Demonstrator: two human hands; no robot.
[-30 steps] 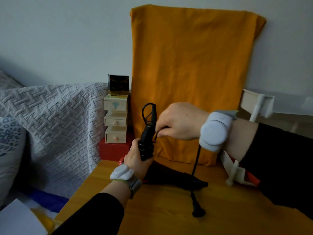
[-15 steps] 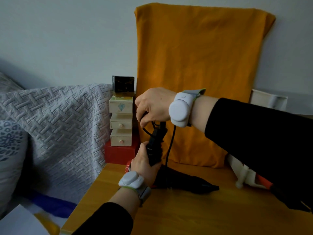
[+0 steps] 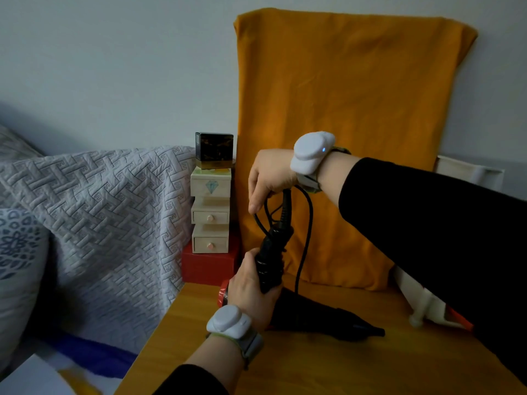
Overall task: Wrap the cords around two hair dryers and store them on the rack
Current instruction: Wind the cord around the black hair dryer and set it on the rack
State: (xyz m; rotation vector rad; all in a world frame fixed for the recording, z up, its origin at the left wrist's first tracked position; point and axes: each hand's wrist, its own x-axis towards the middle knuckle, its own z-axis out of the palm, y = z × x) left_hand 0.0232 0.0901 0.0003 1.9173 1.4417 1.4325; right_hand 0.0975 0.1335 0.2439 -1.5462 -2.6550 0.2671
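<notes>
A black hair dryer (image 3: 319,315) lies with its nozzle pointing right on the wooden table (image 3: 328,369), its handle standing upright. My left hand (image 3: 251,292) grips that handle, which has several turns of black cord around it. Above it, my right hand (image 3: 269,179) holds the black cord (image 3: 306,232), which loops down from the hand to the dryer. A second dryer, white with an orange part (image 3: 427,309), lies at the right, mostly hidden behind my right sleeve. The white rack (image 3: 470,173) shows at the far right behind my arm.
An orange cloth (image 3: 342,124) hangs against the wall behind the table. Small wooden drawer boxes (image 3: 210,215) stacked on a red box (image 3: 209,266), topped by a dark cube (image 3: 214,151), stand at the table's back left. A grey quilted bed cover (image 3: 94,220) lies to the left.
My right hand has carried the cord from the right of the handle up and over to its left side, adding turns. The plug is no longer on the table. My left hand keeps its hold.
</notes>
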